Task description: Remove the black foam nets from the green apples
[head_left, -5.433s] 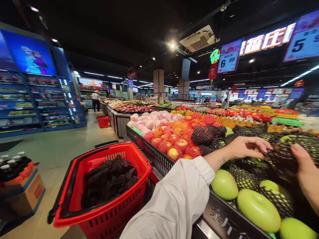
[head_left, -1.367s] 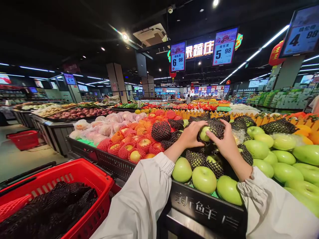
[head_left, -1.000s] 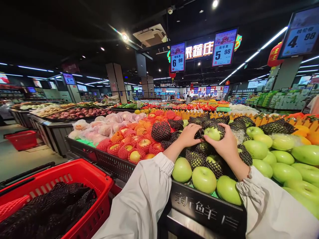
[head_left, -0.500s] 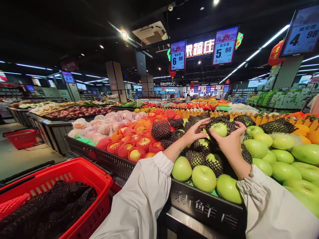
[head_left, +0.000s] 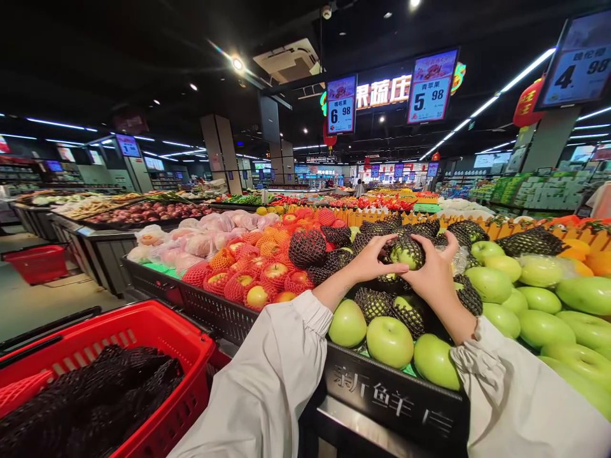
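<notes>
A green apple (head_left: 405, 254) in a black foam net is held between my two hands above the pile. My left hand (head_left: 373, 259) has its thumb and fingers curved round the apple's left side. On the right, my right hand (head_left: 433, 270) grips it with the thumb below and the index finger near the top. Dark netting covers the apple's upper part, while green skin shows lower down. Beneath my hands, netted apples (head_left: 375, 304) lie in the black display bin (head_left: 396, 397), with a bare green apple (head_left: 390, 342) along its front.
Left of the bin lie apples in red nets (head_left: 275, 275) and bagged fruit (head_left: 205, 236). Green mangoes (head_left: 548, 327) fill the right side. A red basket (head_left: 191, 356) holding black foam nets (head_left: 95, 407) stands at lower left. Another red basket (head_left: 37, 264) is farther back.
The apple in my hands has shifted slightly left and down. Black netting now covers more of its top, where more green skin showed before. My right hand has moved left with it.
</notes>
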A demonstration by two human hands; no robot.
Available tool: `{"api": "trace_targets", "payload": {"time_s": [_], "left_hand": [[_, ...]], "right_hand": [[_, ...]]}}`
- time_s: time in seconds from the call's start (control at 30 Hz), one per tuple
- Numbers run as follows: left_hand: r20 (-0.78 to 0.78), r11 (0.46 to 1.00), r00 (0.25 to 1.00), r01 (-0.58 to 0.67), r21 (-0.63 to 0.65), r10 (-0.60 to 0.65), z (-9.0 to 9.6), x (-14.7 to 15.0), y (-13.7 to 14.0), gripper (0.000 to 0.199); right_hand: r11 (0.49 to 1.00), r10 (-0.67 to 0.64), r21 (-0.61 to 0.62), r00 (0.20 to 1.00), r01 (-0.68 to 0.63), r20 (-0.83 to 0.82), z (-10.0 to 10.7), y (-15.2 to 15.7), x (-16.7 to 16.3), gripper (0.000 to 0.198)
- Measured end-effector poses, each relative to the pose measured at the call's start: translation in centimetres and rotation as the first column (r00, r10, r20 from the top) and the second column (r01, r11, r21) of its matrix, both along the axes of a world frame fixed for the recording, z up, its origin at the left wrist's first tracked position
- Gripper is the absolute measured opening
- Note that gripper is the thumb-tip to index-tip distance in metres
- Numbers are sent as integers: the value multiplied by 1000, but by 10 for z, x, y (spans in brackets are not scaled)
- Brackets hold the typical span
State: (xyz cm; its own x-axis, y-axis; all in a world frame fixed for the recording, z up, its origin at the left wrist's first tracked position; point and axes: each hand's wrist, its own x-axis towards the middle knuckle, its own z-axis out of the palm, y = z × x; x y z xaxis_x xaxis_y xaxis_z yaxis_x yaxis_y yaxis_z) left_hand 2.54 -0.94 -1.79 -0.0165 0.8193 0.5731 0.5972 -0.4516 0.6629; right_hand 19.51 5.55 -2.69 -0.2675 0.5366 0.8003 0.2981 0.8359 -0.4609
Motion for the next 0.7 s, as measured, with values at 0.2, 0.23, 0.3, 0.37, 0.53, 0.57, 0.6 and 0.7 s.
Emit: {"api": "trace_targets", "payload": {"time_s": [0.2,0.23,0.3,0.37,0.53,0.57,0.6,0.7], "left_hand": [[-62,999,997,48,18,-47,-2,0,4,73],[-46,999,998,52,13,-51,-3,0,4,67],[12,998,998,69,-14,-69,-3,0,5,64],[55,997,997,62,-39,-59,-3,0,4,71],[57,996,995,-76,-50,79,-3,3,2,76],[59,994,993,-97,-49,99,-4,3,3,73],[54,992,991,-118,-36,120,-4,3,3,71],[17,976,979,-203,79,202,-7,0,7,72]], "right_hand": [[1000,1,-9,989,0,147,1,9,-1,72],[1000,13,16,988,-15,156,1,10,-1,74],[994,64,78,986,-77,155,1,11,-2,78],[973,149,151,976,-172,157,2,10,-2,77],[914,303,220,934,-341,188,4,3,-4,72],[914,311,210,932,-347,187,3,2,-4,72],[918,312,197,933,-344,177,4,1,-4,73],[941,268,183,957,-285,110,5,-2,-3,76]]}}
